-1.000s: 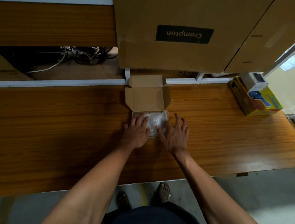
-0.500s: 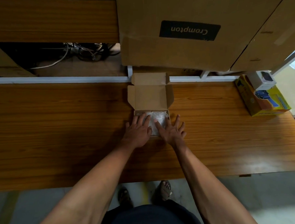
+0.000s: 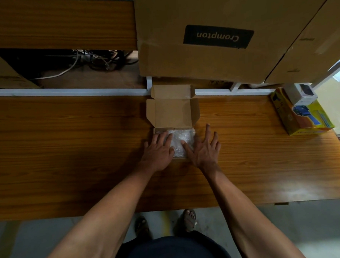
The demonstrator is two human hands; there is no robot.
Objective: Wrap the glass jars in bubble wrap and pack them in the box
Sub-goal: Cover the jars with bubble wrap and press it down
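Big carton (image 3: 210, 39) at 12 o'clock reads "Crompton", upside down. Yellow box (image 3: 301, 117) at 3 o'clock, print unreadable. Small box (image 3: 172, 111) centre of table (image 3: 69, 152), lid open, bubble wrap (image 3: 179, 140) inside; jars probably under it. Left hand (image 3: 158, 150) and right hand (image 3: 203, 148) lie flat with fingers spread, pressing the wrap, gripping nothing.

Yellow carton (image 3: 301, 113) beside Crompton carton (image 3: 210, 35)

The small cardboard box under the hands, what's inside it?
The small cardboard box holds bubble wrap, with the left hand and right hand spread flat over it. Any jars underneath are covered from view.
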